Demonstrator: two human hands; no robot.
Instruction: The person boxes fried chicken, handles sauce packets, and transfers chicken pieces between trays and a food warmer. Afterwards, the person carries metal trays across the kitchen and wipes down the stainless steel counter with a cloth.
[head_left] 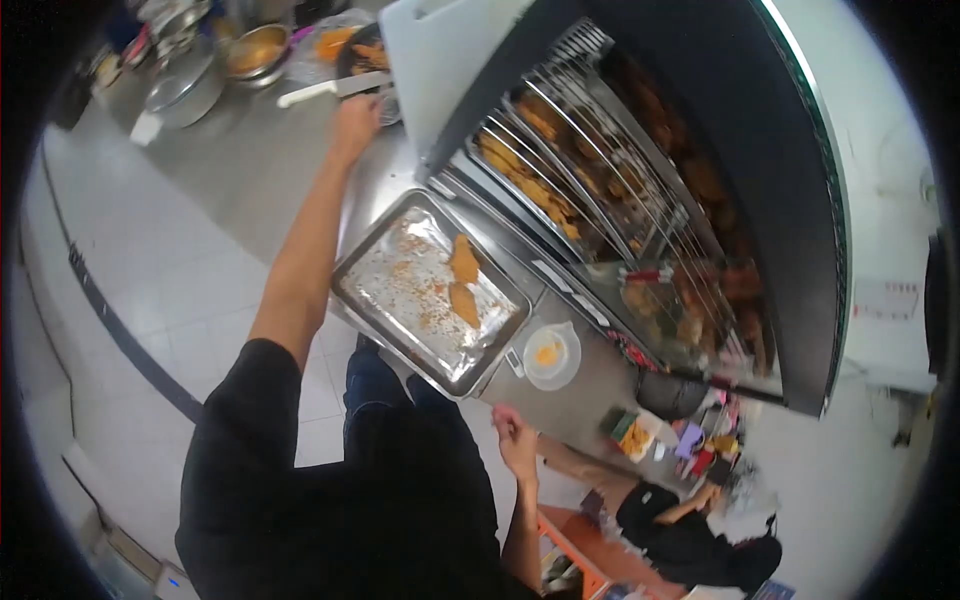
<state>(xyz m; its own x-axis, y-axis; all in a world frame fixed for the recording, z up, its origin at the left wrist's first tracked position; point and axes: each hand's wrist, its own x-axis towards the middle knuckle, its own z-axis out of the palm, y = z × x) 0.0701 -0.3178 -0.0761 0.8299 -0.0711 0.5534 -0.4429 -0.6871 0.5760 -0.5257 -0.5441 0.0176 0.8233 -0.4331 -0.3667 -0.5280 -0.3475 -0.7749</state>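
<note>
My left hand (357, 122) reaches out over the steel counter, its fingers curled. A knife (312, 93) with a white handle lies right beside it, and a small clear container (389, 106) is close to the fingertips; what the hand grips, if anything, is hidden. My right hand (515, 440) is low by the near corner of a metal tray (352, 300), fingers folded in, with nothing visible in them. On the tray's crumb-strewn foil lie two golden-brown breaded pieces (463, 262).
A heated display cabinet (640, 170) with racks of fried food stands beside the tray. A white bowl (552, 356) with yellow contents sits nearby. Pots (187, 88) and a white cutting board (428, 70) are farther along. Another person (680, 530) in black works at lower right.
</note>
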